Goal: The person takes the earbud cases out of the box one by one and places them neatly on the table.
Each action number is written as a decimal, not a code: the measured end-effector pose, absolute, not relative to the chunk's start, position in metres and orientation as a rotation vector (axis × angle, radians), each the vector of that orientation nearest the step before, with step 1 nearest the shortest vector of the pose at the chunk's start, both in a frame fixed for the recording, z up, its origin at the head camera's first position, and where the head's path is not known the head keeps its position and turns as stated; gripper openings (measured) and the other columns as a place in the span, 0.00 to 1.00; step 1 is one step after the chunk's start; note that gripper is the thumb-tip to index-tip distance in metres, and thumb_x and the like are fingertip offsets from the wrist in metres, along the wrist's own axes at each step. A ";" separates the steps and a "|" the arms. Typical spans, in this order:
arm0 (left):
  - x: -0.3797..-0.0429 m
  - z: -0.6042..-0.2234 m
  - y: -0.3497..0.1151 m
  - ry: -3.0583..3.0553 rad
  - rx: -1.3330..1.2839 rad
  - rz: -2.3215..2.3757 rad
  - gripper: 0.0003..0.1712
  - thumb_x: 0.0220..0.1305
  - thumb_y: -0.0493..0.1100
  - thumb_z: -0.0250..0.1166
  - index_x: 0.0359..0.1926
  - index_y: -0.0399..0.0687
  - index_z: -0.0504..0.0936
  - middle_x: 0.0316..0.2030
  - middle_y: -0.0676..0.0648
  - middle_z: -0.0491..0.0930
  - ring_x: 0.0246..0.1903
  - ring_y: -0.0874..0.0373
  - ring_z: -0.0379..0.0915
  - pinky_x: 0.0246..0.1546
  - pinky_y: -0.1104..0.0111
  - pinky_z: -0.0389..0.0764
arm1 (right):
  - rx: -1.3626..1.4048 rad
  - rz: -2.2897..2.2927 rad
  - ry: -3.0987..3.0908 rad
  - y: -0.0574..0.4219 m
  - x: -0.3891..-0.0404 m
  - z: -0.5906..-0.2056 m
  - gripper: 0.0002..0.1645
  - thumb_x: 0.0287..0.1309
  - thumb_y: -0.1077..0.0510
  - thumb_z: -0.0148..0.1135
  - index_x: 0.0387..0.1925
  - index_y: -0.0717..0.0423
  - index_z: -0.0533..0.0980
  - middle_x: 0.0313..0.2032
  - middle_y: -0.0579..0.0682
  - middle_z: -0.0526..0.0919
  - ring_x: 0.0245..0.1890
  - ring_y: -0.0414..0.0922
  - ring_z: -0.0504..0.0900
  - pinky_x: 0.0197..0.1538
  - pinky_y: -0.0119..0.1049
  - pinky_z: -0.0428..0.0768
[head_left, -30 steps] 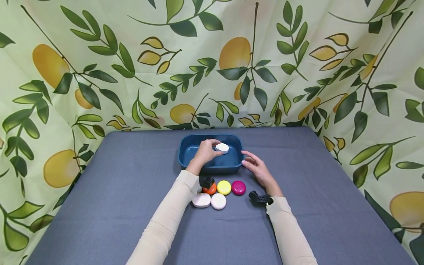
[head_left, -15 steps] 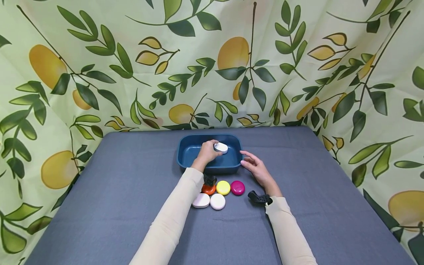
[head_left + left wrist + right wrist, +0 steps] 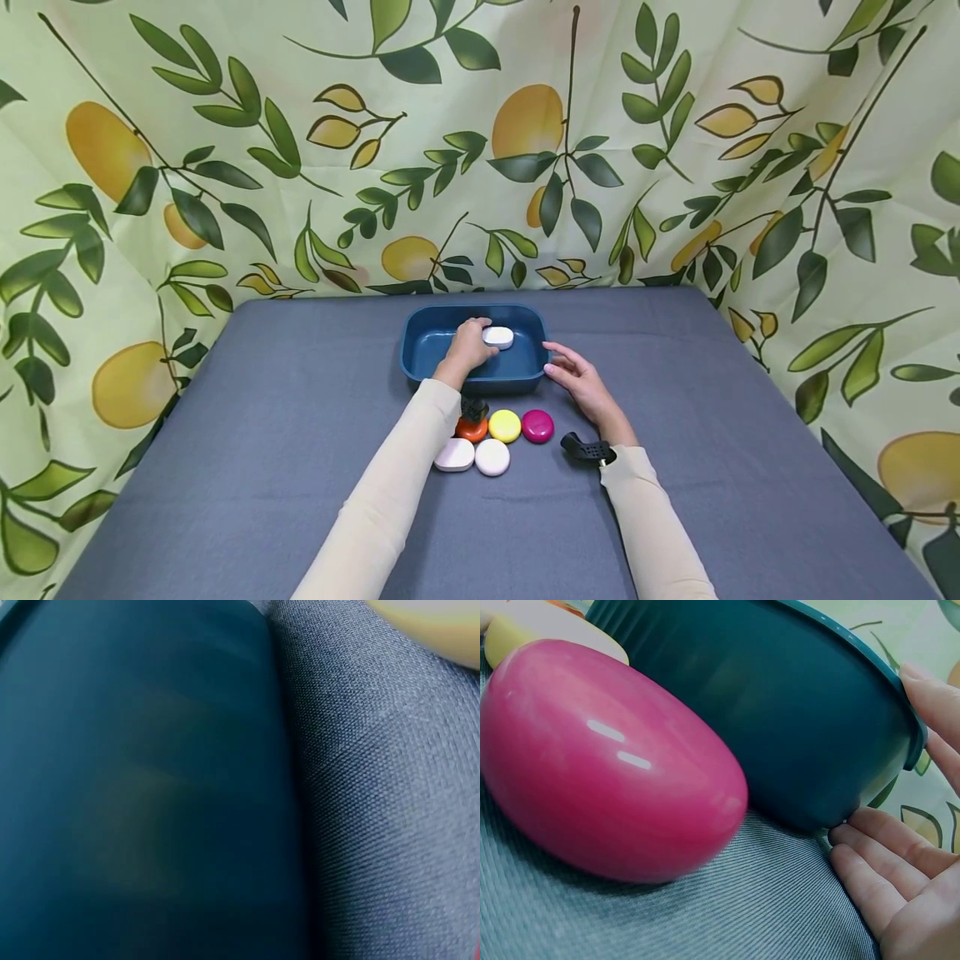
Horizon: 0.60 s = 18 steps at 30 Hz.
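Inside the dark blue basin [image 3: 420, 379], my left hand [image 3: 467, 346] holds the left end of a white oval bar [image 3: 498, 337], smooth like a bar of soap, between thumb and fingers. The bar lies level, low in the basin. My right hand [image 3: 588, 385] has its fingers loosely extended against the basin's right end. In the right wrist view, fingertips [image 3: 855, 832] touch the basin's lower wall, and another finger is at its rim. The basin wall [image 3: 150, 787] fills much of the left wrist view, where no hand shows.
In front of the basin lie round pieces: magenta [image 3: 537, 426], yellow [image 3: 505, 426] and orange [image 3: 472, 429], the orange partly hidden by the left wrist's camera. Nearer are a pale oval piece [image 3: 454, 455] and a white round one [image 3: 492, 457]. A patterned cloth [image 3: 450, 167] hangs behind.
The left hand has lowered the white bar slightly, and it has gone from tilted to level. The right hand stays at the basin's end.
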<state>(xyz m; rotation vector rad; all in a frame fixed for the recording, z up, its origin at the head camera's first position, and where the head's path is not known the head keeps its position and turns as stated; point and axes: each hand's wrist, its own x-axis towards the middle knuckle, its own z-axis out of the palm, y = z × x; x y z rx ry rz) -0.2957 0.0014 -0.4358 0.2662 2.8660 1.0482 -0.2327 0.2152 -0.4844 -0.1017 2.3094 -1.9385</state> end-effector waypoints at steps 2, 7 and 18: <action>-0.297 -0.436 0.002 2.847 0.275 1.042 0.32 0.58 0.38 0.69 0.64 0.41 0.71 0.63 0.38 0.73 0.59 0.45 0.72 0.63 0.57 0.73 | -0.108 -1.936 2.312 0.215 -0.233 -0.484 0.31 0.66 0.52 0.57 0.69 0.49 0.64 0.62 0.66 0.71 0.55 0.47 0.73 0.67 0.48 0.69; -0.298 -0.436 0.003 2.868 0.273 0.993 0.31 0.58 0.38 0.69 0.63 0.40 0.73 0.61 0.37 0.73 0.58 0.45 0.72 0.63 0.57 0.74 | -0.114 -1.941 2.315 0.215 -0.233 -0.484 0.31 0.66 0.51 0.57 0.69 0.49 0.64 0.63 0.65 0.71 0.56 0.48 0.74 0.69 0.50 0.69; -0.294 -0.431 0.002 2.872 0.253 0.957 0.25 0.56 0.39 0.71 0.55 0.37 0.79 0.54 0.38 0.77 0.53 0.47 0.73 0.59 0.58 0.76 | -0.162 -1.953 2.323 0.216 -0.231 -0.485 0.31 0.66 0.54 0.57 0.69 0.53 0.63 0.61 0.68 0.72 0.48 0.32 0.76 0.55 0.25 0.74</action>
